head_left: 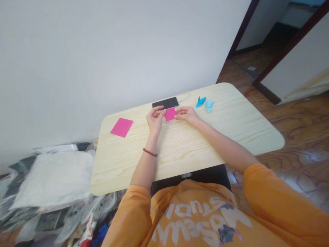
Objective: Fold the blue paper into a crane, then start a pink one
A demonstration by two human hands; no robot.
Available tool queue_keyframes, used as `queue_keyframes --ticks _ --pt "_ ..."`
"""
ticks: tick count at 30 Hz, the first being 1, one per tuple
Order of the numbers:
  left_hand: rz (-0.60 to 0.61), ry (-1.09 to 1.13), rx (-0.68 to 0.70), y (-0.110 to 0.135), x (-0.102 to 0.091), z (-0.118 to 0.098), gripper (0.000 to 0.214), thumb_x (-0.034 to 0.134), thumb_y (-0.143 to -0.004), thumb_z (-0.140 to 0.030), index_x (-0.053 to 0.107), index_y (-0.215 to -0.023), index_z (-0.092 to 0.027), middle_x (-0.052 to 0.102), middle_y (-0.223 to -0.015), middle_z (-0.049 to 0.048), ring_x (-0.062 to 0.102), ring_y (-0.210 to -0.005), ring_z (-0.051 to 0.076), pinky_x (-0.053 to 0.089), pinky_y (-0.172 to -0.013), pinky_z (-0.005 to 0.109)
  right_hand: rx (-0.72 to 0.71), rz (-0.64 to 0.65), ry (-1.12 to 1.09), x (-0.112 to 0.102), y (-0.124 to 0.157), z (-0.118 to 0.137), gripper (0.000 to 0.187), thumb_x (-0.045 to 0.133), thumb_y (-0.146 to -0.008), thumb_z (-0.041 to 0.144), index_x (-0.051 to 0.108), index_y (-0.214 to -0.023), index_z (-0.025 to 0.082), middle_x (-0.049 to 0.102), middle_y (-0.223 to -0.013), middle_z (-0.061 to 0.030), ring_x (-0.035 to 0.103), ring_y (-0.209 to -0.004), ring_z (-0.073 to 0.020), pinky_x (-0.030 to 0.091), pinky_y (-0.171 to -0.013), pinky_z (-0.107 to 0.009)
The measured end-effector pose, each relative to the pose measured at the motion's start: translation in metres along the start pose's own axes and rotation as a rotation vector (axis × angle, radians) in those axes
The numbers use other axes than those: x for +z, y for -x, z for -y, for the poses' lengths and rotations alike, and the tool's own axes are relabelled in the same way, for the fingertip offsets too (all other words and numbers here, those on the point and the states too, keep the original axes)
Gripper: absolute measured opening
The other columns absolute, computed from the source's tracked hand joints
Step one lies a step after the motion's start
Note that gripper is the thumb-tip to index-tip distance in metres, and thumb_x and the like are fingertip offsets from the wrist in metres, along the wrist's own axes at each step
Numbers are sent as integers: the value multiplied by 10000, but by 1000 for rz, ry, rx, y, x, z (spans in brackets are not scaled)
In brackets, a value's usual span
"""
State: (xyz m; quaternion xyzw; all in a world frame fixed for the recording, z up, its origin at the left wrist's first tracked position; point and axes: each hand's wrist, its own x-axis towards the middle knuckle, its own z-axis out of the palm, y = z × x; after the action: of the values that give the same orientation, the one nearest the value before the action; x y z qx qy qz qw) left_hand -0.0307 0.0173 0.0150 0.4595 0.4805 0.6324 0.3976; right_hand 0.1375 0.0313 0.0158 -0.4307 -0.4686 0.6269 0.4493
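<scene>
The left hand [155,120] and right hand [187,115] pinch opposite edges of a small pink paper square [170,114] between them. A black phone [165,103] lies just beyond at twelve o'clock on the wooden table [180,154], a second pink paper [121,127] at nine o'clock, and two blue paper birds [205,103] at two o'clock.

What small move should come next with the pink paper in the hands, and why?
Probably draw the pink paper square slightly toward you with the left hand and right hand. Both hands hold it at its sides, and its far edge sits almost against the black phone, so little room lies beyond it.
</scene>
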Motion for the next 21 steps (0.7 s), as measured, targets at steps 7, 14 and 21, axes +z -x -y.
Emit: queue_keyframes --ticks 7,14,21 --pt "125 -29 -131 7 5 1 556 857 -550 -274 639 -1051 -174 730 -767 51 693 -686 173 558 -703 311 -7 -5 -16 -2 1 0 435 895 -422 246 611 -748 193 684 -561 25 634 -564 -127 530 -642 -268" --pt "167 -32 -126 5 3 5 436 835 -566 -279 675 -955 -165 744 -815 71 703 -734 184 559 -719 314 -8 19 9 -4 2 1 444 880 -455 228 633 -821 194 717 -638 11 657 -610 -138 535 -677 -278" --pt "110 6 -116 4 6 9 351 813 -578 -253 687 -892 -158 747 -860 64 698 -776 173 551 -785 323 -45 -18 30 -3 0 -1 451 881 -460 301 603 -799 195 687 -582 21 599 -548 -113 492 -612 -255"
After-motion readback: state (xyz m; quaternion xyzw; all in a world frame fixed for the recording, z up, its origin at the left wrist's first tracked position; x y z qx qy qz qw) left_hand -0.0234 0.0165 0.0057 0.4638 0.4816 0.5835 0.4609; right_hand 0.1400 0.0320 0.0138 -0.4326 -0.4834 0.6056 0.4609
